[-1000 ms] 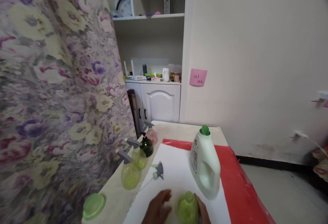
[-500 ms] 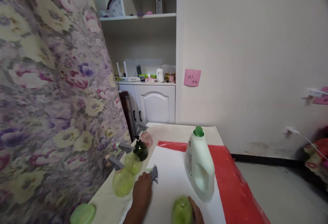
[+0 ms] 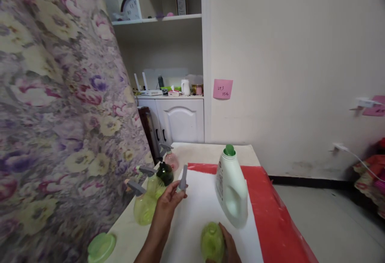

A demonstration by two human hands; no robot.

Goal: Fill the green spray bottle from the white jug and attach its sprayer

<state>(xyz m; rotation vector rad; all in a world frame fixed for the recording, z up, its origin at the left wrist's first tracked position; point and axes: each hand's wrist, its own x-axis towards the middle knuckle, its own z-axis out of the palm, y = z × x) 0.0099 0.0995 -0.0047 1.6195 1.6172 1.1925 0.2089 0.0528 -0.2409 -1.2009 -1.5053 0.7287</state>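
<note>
My left hand [image 3: 167, 204] is raised over the white sheet [image 3: 195, 215] and pinches a grey spray-trigger head [image 3: 182, 179], which stands upright in my fingers. My right hand [image 3: 227, 245] grips an open green spray bottle [image 3: 212, 242] near the table's front edge. A white detergent jug [image 3: 232, 187] with a green cap stands just behind the bottle, on the sheet.
Along the table's left edge stand two yellow-green spray bottles [image 3: 144, 204], a dark green one [image 3: 165, 171] and a pink one [image 3: 171, 158]. A green lid [image 3: 101, 247] lies front left. Red cloth [image 3: 276, 223] covers the table's right. A floral curtain [image 3: 60, 114] hangs close left; a white cabinet [image 3: 180, 120] stands behind.
My left hand left the green bottle, reached to the trigger head lying on the sheet, and lifted it. My right hand kept hold of the green bottle.
</note>
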